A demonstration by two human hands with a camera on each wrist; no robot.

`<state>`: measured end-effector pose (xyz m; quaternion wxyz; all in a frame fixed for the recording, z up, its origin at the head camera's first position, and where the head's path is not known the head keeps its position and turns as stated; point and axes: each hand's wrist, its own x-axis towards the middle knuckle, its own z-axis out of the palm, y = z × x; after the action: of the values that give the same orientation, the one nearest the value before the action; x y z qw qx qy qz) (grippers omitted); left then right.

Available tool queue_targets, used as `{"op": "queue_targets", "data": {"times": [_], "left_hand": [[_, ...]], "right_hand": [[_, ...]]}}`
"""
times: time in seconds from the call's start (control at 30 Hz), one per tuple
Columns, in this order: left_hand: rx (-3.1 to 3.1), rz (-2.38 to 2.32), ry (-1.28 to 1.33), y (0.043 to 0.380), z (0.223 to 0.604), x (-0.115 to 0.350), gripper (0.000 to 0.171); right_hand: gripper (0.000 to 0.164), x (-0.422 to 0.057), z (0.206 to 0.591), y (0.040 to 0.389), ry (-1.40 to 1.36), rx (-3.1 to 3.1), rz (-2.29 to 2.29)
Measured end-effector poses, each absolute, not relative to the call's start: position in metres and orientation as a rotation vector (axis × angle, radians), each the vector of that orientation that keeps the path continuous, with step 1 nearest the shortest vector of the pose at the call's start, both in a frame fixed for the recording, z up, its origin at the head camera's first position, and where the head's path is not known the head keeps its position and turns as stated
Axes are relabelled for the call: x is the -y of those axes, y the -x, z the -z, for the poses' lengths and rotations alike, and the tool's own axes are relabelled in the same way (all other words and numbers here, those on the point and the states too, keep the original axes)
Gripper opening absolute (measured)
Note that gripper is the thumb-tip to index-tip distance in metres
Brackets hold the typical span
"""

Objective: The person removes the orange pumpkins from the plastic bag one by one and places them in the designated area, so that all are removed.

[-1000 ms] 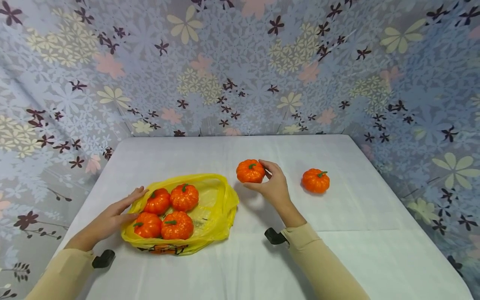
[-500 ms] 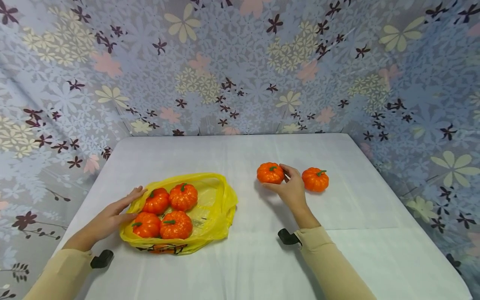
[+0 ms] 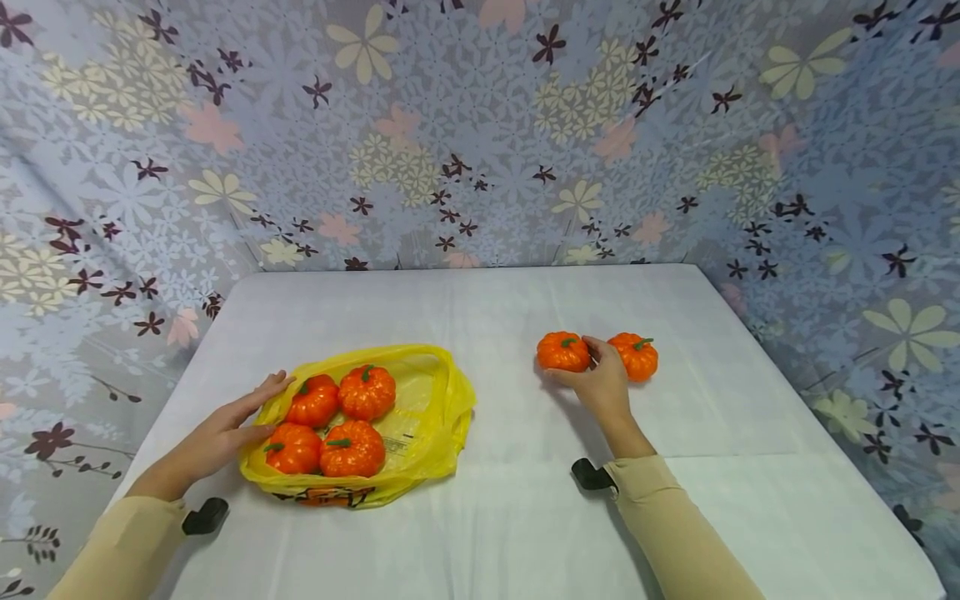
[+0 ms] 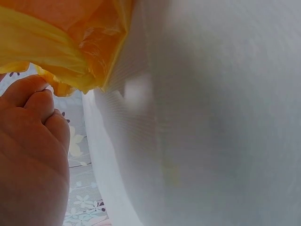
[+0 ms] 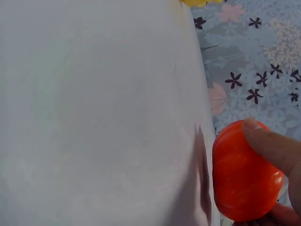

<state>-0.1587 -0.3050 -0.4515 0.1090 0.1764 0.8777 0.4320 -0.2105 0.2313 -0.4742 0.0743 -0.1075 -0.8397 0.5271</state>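
My left hand (image 3: 221,433) holds the left rim of a yellow plastic bag (image 3: 420,408), its thumb over the edge; the left wrist view shows bent fingers at the yellow film (image 4: 51,44). Several small orange pumpkins with green stems sit inside, one of them a front pumpkin (image 3: 352,450). At the right of the table, my right hand (image 3: 603,387) pinches another pumpkin (image 3: 562,352) between thumb and fingers. The right wrist view shows the thumb across this glossy pumpkin (image 5: 244,174). Just right of that hand a further pumpkin (image 3: 637,358) rests on the cloth, its left side partly hidden by the fingers.
A white cloth (image 3: 487,525) covers the table, with a fold line running across its right half. Flower-patterned fabric (image 3: 480,133) hangs behind and at both sides. Black wrist mounts (image 3: 592,475) stick out near both sleeves.
My right hand has carried its pumpkin to the right, from beside the bag to close by the lone pumpkin. My left hand and the bag have stayed in place.
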Motion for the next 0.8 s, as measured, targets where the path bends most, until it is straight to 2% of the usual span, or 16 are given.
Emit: {"op": "queue_targets", "data": {"times": [0.57,0.8], "left_hand": [[-2.571,-1.285,-0.51,0.1582,0.4533,0.3066,0.064],[-2.585,-1.266,-0.498,0.1588,0.4527,0.307,0.065]], "right_hand": [[0.091,-0.233,0.4724,0.2089,0.343,2.733,-1.255],[0.096,-0.2324,0.4696,0.2084,0.232,2.733,-1.158]]}}
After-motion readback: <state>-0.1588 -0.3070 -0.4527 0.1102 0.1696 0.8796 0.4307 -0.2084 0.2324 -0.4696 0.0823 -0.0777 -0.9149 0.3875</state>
